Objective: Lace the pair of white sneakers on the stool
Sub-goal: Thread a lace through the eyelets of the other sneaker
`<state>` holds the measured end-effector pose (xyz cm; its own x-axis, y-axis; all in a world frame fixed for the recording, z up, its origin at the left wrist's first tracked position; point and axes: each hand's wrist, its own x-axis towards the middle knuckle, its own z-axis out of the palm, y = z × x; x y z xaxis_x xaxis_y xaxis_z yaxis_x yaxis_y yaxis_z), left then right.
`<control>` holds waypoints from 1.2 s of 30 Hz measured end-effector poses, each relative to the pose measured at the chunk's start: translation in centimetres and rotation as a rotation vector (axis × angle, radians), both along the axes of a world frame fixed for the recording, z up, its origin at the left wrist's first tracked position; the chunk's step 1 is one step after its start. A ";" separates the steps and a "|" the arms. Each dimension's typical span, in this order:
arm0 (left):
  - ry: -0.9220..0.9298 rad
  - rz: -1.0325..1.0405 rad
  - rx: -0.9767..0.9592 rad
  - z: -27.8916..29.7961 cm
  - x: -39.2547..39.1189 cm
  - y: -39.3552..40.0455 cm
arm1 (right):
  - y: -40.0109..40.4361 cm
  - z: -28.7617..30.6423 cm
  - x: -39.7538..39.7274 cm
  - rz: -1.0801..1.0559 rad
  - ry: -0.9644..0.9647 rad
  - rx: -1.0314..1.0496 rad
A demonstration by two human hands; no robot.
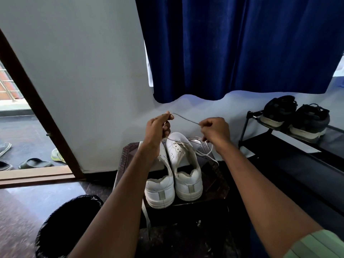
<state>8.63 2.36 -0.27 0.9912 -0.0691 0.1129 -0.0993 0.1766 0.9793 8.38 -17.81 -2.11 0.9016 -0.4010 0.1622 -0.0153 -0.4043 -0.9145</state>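
Two white sneakers, smooth leather-like with thick ribbed soles, stand heels toward the camera on a dark, patterned square stool (217, 175): the left sneaker (160, 190) and the right sneaker (186, 170) touch side by side, below the fingers. A thin flat lace (186, 119) stretches between both hands. The left hand (158, 125) pinches one end; the right hand (214, 128) curls its fingers around the other, and the lace runs down to the right sneaker's eyelets. Right of the fingers, two black sandals (296, 116) sit on a metal rack (279, 144). A blue curtain (242, 47) hangs above.
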 end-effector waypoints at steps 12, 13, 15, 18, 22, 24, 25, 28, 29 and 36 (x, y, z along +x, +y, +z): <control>0.019 -0.080 0.031 -0.3 0.3 -0.1 | 1.3 0.0 0.1 0.022 -0.039 0.282; 0.027 -0.078 0.005 -0.3 0.4 0.0 | 1.0 -0.3 0.2 -0.020 -0.025 0.244; 0.007 -0.054 0.030 -0.3 0.5 0.1 | 0.8 -0.3 0.2 -0.004 0.017 0.084; -0.126 0.015 0.338 -0.6 0.5 -0.2 | 1.8 0.9 -0.3 0.328 0.058 0.185; -0.228 -0.021 0.720 -1.5 0.7 -0.6 | 3.2 1.9 -1.1 0.510 0.075 0.281; -0.208 -0.051 0.796 -1.6 0.6 -0.4 | 2.9 1.1 -0.7 0.411 0.041 0.187; -0.203 -0.061 0.814 -1.6 0.6 -0.2 | 2.6 0.7 -0.5 0.347 0.030 0.149; -0.181 -0.038 0.820 -1.6 0.6 0.1 | 1.6 0.2 -0.1 0.217 0.017 0.066; -0.184 -0.017 0.821 -1.7 0.8 0.1 | 1.5 0.2 -0.1 0.231 0.024 0.065; -0.340 0.054 0.874 -2.6 1.6 0.4 | 2.6 0.7 -0.8 0.488 0.063 0.033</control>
<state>10.28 2.79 -2.88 0.9189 -0.2207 0.3268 -0.3908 -0.6214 0.6791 7.63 -15.21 -1.42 0.9932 0.0668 0.0953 0.1127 -0.3485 -0.9305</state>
